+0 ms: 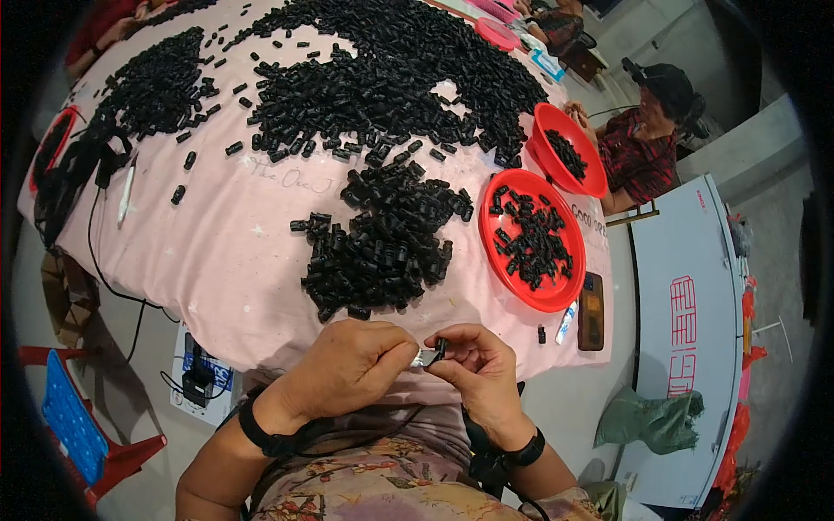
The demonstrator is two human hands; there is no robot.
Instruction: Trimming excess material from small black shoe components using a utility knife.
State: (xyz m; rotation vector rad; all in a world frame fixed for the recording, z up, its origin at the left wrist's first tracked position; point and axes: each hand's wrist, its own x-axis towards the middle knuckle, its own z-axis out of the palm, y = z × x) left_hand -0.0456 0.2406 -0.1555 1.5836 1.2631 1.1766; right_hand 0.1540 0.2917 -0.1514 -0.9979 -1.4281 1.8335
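Observation:
Close to the table's near edge, my right hand (485,373) pinches a small black cylindrical plastic part (440,349) between thumb and fingers. My left hand (352,369) is closed, its fingertips almost meeting the right hand's. A bit of something thin and silvery (423,357) shows between its fingertips and the black part; the rest is hidden by the fingers. Just beyond both hands lies a heap of similar black parts (382,247). To its right a red plastic basin (519,293) holds more of them, loosely scattered.
A much larger spread of black parts (391,52) covers the far side of the pink tablecloth (208,252). A phone (591,311) and a single part (541,334) lie near the right edge. Another person (641,148) sits beyond a second red basin (593,182). A red-and-blue chair (74,417) stands left.

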